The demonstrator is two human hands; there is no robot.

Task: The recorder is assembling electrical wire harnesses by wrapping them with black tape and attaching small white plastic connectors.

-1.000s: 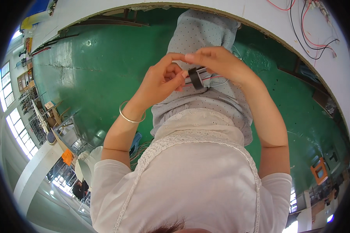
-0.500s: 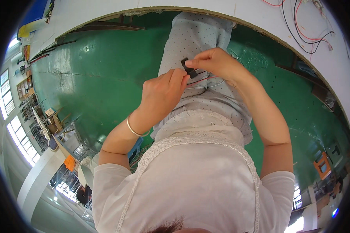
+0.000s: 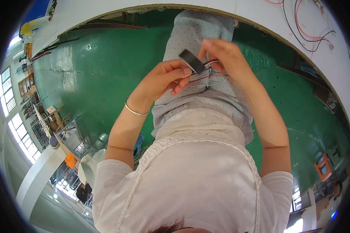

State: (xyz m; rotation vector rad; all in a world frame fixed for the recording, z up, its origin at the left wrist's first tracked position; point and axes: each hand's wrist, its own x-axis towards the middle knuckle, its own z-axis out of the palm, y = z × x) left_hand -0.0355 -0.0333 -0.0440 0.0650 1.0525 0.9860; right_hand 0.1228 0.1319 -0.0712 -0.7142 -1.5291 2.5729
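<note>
Black part (image 3: 191, 61): above the trousers (image 3: 200, 33), tilted, not set down.
Left hand (image 3: 163, 79): grip narrow, holding the black part.
Right hand (image 3: 228, 57): above the trousers, fingers bent; whether the grip holds anything, I cannot tell.
Wires (image 3: 211, 62): above the trousers, seemingly already joined to the black part; what is left does not show.

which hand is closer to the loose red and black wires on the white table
Right. The right hand is to the left of the loose wires; the left hand is farther left, holding the black band.
</note>
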